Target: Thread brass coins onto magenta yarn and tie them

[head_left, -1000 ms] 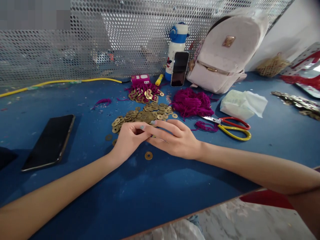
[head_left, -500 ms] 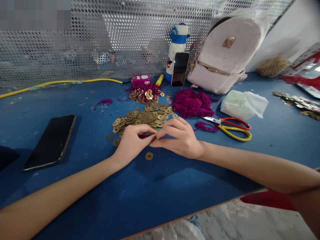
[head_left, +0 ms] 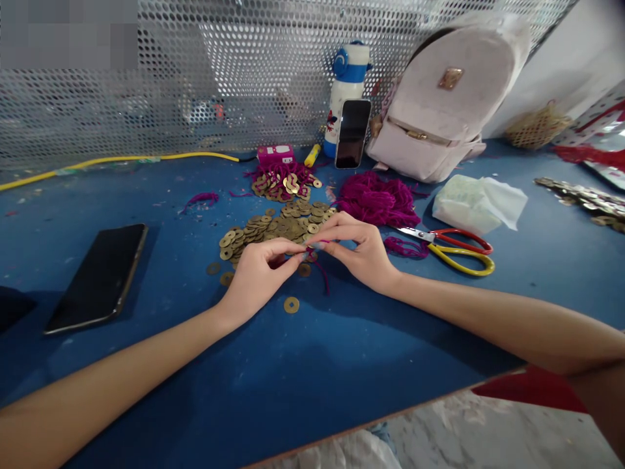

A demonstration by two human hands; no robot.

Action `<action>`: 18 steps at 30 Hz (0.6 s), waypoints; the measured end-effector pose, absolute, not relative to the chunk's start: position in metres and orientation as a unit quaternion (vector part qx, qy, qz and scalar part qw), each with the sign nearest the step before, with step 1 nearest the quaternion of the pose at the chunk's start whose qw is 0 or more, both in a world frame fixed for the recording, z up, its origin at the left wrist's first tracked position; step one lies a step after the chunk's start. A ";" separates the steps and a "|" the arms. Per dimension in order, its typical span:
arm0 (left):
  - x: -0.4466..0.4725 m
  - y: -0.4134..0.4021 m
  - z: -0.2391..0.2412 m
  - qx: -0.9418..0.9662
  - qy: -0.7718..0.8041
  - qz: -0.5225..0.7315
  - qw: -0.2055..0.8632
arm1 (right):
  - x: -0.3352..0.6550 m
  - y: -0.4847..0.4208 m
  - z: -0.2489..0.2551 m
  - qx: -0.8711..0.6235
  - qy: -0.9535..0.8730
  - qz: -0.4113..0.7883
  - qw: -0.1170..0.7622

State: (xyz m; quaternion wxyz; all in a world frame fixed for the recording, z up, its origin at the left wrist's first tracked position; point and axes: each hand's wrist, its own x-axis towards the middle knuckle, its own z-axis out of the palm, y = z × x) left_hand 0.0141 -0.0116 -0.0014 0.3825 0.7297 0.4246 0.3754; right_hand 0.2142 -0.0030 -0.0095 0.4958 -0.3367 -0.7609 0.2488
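Observation:
Both hands meet over the near edge of a heap of brass coins with holes (head_left: 273,228). My left hand (head_left: 261,277) pinches a purple string (head_left: 324,279) between thumb and forefinger. Thumb and forefinger of my right hand (head_left: 364,251) close on the same string just to the right, its loose end hanging below. Whether a coin sits between the fingertips is hard to make out. One single coin (head_left: 291,305) lies apart in front of the hands. Behind the right hand lies a tangle of purple string (head_left: 378,200).
Scissors (head_left: 452,249) with red and yellow handles lie right of the hands. A phone (head_left: 97,277) lies at left; another phone (head_left: 352,133) leans on a bottle (head_left: 349,71). A backpack (head_left: 449,104), strung coins (head_left: 288,184) and a tissue pack (head_left: 476,202) stand farther back.
My right hand has turned and lifted slightly, its thumb and forefinger now level on the string. More of the string's tail shows, hanging lower. The left hand stays nearly in place.

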 end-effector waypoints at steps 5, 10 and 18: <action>0.014 -0.013 0.003 0.754 0.421 0.354 0.360 | 0.214 -0.006 -0.007 -0.272 -0.801 0.231 0.481; 0.016 -0.015 0.003 0.778 0.413 0.344 0.326 | 0.213 -0.005 -0.008 -0.277 -0.800 0.226 0.481; 0.017 -0.015 0.001 0.760 0.406 0.375 0.341 | 0.214 -0.002 -0.010 -0.343 -0.760 0.257 0.489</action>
